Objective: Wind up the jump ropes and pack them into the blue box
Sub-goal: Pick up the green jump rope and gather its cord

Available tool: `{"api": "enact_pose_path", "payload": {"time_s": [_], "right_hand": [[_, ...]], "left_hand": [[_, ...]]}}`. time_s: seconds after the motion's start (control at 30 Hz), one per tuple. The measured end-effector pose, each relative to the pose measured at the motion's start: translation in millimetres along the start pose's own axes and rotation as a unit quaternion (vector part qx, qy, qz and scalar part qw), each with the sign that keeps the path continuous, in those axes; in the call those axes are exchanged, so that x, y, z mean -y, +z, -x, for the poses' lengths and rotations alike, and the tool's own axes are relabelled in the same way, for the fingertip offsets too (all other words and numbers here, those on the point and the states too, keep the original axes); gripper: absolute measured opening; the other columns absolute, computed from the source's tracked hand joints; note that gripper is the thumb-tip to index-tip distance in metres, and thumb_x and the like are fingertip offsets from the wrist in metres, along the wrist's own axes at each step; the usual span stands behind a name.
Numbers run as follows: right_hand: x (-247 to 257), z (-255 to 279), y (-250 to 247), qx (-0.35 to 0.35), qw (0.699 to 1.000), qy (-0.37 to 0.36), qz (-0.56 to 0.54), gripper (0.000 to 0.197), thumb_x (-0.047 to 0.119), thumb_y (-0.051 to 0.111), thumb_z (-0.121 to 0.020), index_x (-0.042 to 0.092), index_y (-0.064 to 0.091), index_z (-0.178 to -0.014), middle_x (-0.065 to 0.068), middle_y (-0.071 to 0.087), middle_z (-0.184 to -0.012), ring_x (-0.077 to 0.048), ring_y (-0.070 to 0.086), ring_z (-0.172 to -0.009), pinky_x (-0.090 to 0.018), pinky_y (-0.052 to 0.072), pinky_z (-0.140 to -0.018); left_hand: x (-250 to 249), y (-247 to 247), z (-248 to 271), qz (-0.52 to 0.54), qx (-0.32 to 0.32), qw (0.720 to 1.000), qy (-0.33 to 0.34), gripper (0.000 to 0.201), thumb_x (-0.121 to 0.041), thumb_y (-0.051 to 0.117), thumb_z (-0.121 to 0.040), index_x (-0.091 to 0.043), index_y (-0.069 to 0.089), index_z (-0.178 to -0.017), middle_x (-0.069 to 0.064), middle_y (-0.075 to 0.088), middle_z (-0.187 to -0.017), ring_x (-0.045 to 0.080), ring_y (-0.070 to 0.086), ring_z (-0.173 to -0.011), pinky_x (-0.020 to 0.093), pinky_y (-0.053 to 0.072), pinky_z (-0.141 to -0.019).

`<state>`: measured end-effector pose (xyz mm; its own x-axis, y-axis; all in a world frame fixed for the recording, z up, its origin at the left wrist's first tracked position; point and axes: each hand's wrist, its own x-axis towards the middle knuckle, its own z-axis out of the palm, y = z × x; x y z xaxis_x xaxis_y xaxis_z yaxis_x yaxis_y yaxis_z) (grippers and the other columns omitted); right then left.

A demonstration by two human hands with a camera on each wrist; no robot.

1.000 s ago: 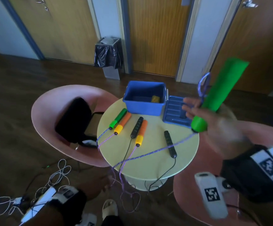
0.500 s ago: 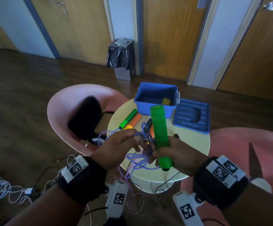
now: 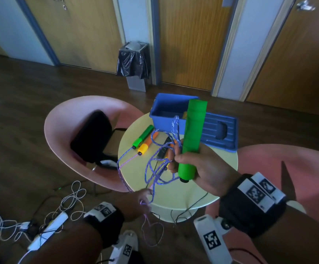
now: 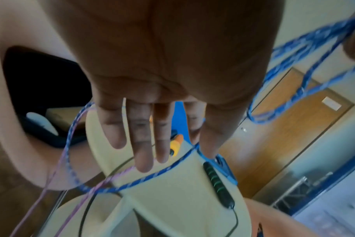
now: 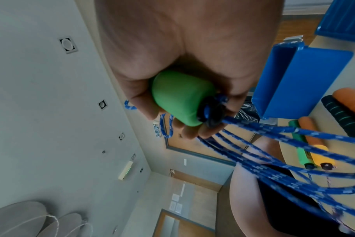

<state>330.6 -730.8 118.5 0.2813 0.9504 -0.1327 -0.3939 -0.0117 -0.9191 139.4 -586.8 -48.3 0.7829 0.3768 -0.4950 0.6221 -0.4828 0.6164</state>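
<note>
Right now I am holding the green handle (image 3: 192, 139) in my right hand (image 3: 200, 168), fingers curled round its lower end, with several loops of the blue cord (image 3: 155, 168) gathered in that same grip. My left hand (image 3: 136, 202) is hanging low at the near edge of the worktop (image 3: 219, 168); in the left wrist view its fingers (image 4: 143, 144) are lying straight and loosely spread, and the cord is running just past their tips, so I cannot tell whether it is touching them.

What is worrying me is the slack. The loops are dangling unevenly below my right hand and draping over the orange handle (image 3: 147, 143) and the other handles lying on the worktop, so a pull could be dragging those along or knotting the cords together. The far end of this cord is trailing off the left edge toward the floor, where it might be snagging the white cables (image 3: 67, 204) there.

The green handle is standing nearly upright, long axis running bottom to top and leaning slightly away from me, cord end down, free end pointing up in front of the blue box (image 3: 166, 105). That box is sitting open at the back of the worktop, its lid (image 3: 221, 134) lying beside it.
</note>
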Motion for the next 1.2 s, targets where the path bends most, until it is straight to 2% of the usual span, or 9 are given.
{"api": "enact_pose_path", "payload": {"time_s": [0.13, 0.33, 0.47, 0.6, 0.77, 0.87, 1.03, 1.13, 1.2], "right_hand": [[-6.6, -5.3, 0.4, -0.033, 0.999, 0.007, 0.037, 0.005, 0.014, 0.066, -0.075, 0.014, 0.062, -0.077, -0.005, 0.057, -0.072, -0.022, 0.054, -0.060, -0.033, 0.042, -0.062], [-51.5, -19.7, -25.9, -0.060, 0.941, 0.085, 0.321, 0.009, 0.015, 0.073, -0.086, 0.018, 0.065, -0.086, 0.010, 0.052, -0.054, -0.006, 0.045, -0.048, -0.021, 0.036, -0.052], [-109.9, -39.6, -30.0, -0.027, 0.913, 0.169, 0.371, 0.022, 0.018, 0.076, -0.082, 0.017, 0.066, -0.102, 0.006, 0.054, -0.070, -0.005, 0.048, -0.058, -0.020, 0.039, -0.058], [-158.7, -59.2, -17.6, 0.043, 0.945, 0.243, 0.212, 0.038, 0.012, 0.079, -0.069, 0.010, 0.069, -0.106, -0.008, 0.069, -0.092, -0.020, 0.062, -0.085, -0.033, 0.046, -0.079], [-183.9, -71.8, -11.5, 0.010, 0.947, 0.273, 0.168, 0.024, 0.025, 0.079, -0.067, 0.012, 0.075, -0.087, 0.001, 0.069, -0.080, -0.012, 0.062, -0.077, -0.032, 0.042, -0.080], [-195.7, -77.1, -15.7, 0.008, 0.926, 0.297, 0.235, 0.025, 0.034, 0.082, -0.070, 0.012, 0.072, -0.078, 0.002, 0.066, -0.073, -0.012, 0.057, -0.072, -0.035, 0.041, -0.076], [-200.6, -80.6, -13.4, 0.012, 0.903, 0.302, 0.306, 0.026, 0.037, 0.078, -0.071, 0.015, 0.066, -0.075, -0.005, 0.064, -0.071, -0.017, 0.056, -0.068, -0.036, 0.047, -0.068], [-187.6, -82.3, -17.3, -0.014, 0.900, 0.302, 0.313, 0.056, 0.051, 0.071, -0.054, 0.003, 0.062, -0.083, -0.003, 0.054, -0.070, -0.017, 0.048, -0.066, -0.029, 0.038, -0.063], [-181.7, -83.9, -18.3, -0.033, 0.911, 0.286, 0.296, 0.044, 0.045, 0.070, -0.059, 0.008, 0.062, -0.080, -0.006, 0.051, -0.073, -0.018, 0.047, -0.069, -0.032, 0.036, -0.066]], "left_hand": [[15.4, 22.7, -17.8, -0.076, 0.040, 0.996, -0.007, 0.023, -0.043, 0.056, -0.088, -0.022, 0.063, -0.091, -0.006, 0.060, -0.078, 0.021, 0.062, -0.086, 0.024, 0.044, -0.076], [31.2, 20.5, -19.0, 0.008, -0.037, 0.999, -0.034, 0.039, -0.043, 0.050, -0.094, -0.020, 0.056, -0.063, -0.002, 0.063, -0.060, 0.010, 0.062, -0.065, 0.026, 0.046, -0.067], [3.7, 5.6, -12.6, 0.215, -0.055, 0.975, 0.010, 0.026, -0.046, 0.059, -0.075, -0.022, 0.065, -0.066, 0.008, 0.066, -0.067, 0.018, 0.061, -0.062, 0.034, 0.051, -0.064], [-1.1, -10.3, -14.7, 0.220, -0.074, 0.972, 0.029, 0.022, -0.045, 0.055, -0.071, -0.026, 0.065, -0.068, 0.005, 0.066, -0.069, 0.011, 0.061, -0.068, 0.036, 0.050, -0.072], [22.1, -13.9, -17.8, 0.315, -0.039, 0.948, 0.018, 0.006, -0.021, 0.068, -0.081, -0.023, 0.073, -0.082, -0.003, 0.072, -0.071, 0.010, 0.067, -0.072, 0.030, 0.053, -0.073], [46.5, -6.2, -21.4, 0.367, -0.009, 0.930, -0.002, 0.018, -0.024, 0.071, -0.075, -0.021, 0.077, -0.092, 0.015, 0.074, -0.081, 0.025, 0.070, -0.079, 0.037, 0.055, -0.082], [69.8, 2.6, -33.8, 0.428, -0.026, 0.902, -0.057, 0.012, 0.002, 0.071, -0.076, -0.006, 0.076, -0.084, 0.019, 0.072, -0.076, 0.022, 0.068, -0.060, 0.029, 0.054, -0.065], [86.0, 1.7, -43.5, 0.360, -0.050, 0.926, -0.106, 0.011, 0.007, 0.059, -0.087, 0.003, 0.066, -0.078, 0.014, 0.069, -0.066, 0.017, 0.064, -0.055, 0.025, 0.053, -0.058], [99.8, 9.7, -50.8, 0.255, -0.058, 0.955, -0.140, 0.012, -0.002, 0.062, -0.086, -0.003, 0.068, -0.075, 0.012, 0.070, -0.069, 0.019, 0.063, -0.061, 0.030, 0.056, -0.063]]}}
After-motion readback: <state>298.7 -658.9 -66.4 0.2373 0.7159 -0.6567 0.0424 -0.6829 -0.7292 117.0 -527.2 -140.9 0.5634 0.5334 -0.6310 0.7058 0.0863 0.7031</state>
